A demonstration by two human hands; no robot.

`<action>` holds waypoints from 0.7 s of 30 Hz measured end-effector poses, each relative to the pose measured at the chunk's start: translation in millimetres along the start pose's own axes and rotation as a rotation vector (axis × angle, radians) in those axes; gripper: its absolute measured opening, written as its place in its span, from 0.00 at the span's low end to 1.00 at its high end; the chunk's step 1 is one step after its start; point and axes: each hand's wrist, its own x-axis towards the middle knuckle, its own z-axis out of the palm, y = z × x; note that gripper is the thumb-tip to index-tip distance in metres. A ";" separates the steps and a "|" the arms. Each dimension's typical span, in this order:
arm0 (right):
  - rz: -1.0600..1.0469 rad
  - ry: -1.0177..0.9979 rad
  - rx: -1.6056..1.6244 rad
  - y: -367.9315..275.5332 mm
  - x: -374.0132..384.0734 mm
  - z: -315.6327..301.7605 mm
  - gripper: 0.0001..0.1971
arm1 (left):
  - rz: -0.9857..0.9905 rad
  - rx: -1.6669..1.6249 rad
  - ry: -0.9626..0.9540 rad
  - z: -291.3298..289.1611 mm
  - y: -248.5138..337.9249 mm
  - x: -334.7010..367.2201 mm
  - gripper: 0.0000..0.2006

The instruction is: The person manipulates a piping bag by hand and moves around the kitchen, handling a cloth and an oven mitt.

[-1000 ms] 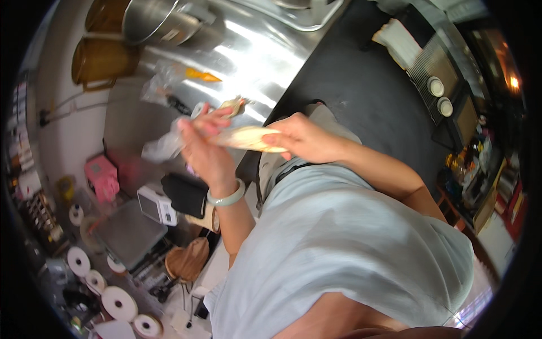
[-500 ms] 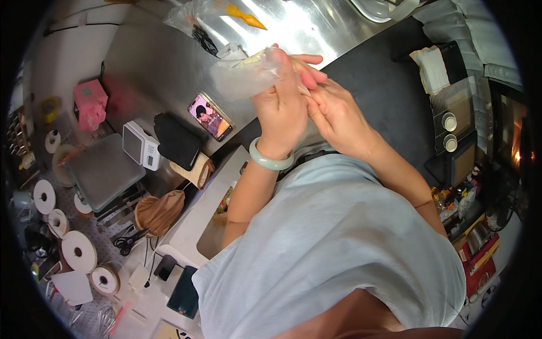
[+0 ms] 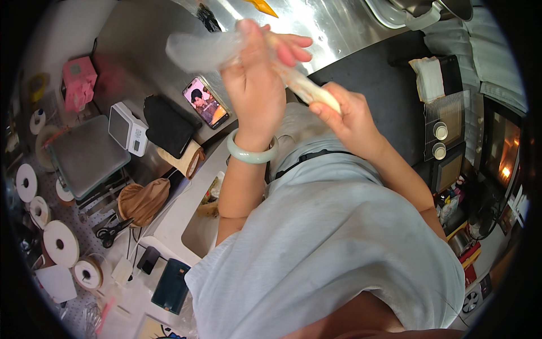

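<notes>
A long translucent piping bag [image 3: 302, 86] stretches across both my hands, with pale yellow filling at its right end. Around that filled end, the fingers and thumb of my right hand [image 3: 354, 120] are closed. My left hand [image 3: 257, 93], with a pale green bangle at its wrist, grips the bag farther up; its fingers are partly stretched and smeared by motion. Past the left hand, the bag's loose end trails off to the left. Below my hands is my light grey-blue clothing [image 3: 339, 214].
Left of my hands lie a lit smartphone [image 3: 205, 103], a black cloth [image 3: 169, 125], a white scale [image 3: 128, 129] and ribbon spools [image 3: 61, 244]. A yellow-orange cone [image 3: 263, 7] is on the metal counter [image 3: 316, 34]. At right are a wire rack [image 3: 446, 116] and a glowing oven [image 3: 505, 152].
My hands have drawn apart. The left hand moved up and left; the right hand slid down along the bag to its filled end. The bag is now stretched out between them.
</notes>
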 end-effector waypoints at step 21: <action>0.044 0.060 0.587 -15.2 38.5 -19.8 0.20 | -0.224 -0.040 -0.557 16.7 -15.4 -24.4 0.12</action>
